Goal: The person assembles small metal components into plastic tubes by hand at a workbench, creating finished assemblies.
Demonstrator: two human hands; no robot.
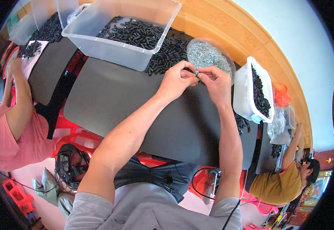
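My left hand (pixel 173 82) and my right hand (pixel 218 85) meet above the dark table (pixel 136 96), fingertips pinched together. Between them is a small grey-green piece (pixel 196 72), too small and too covered by fingers to name its kind. Just beyond the hands stands a round clear tub (pixel 233 73), filled with small silvery metal parts (pixel 209 56). Loose short black cylindrical parts (pixel 166 59) lie heaped on the table to the left of that tub. My forearms reach up from the lower edge, both wrists off the tabletop.
A large clear bin (pixel 105 49) with black parts stands at the back left. To the right is a white tub (pixel 243 94) of black parts, with more spilled beside it. Co-workers sit at the left, in a pink shirt (pixel 21 134), and right, in a mustard shirt (pixel 276 188).
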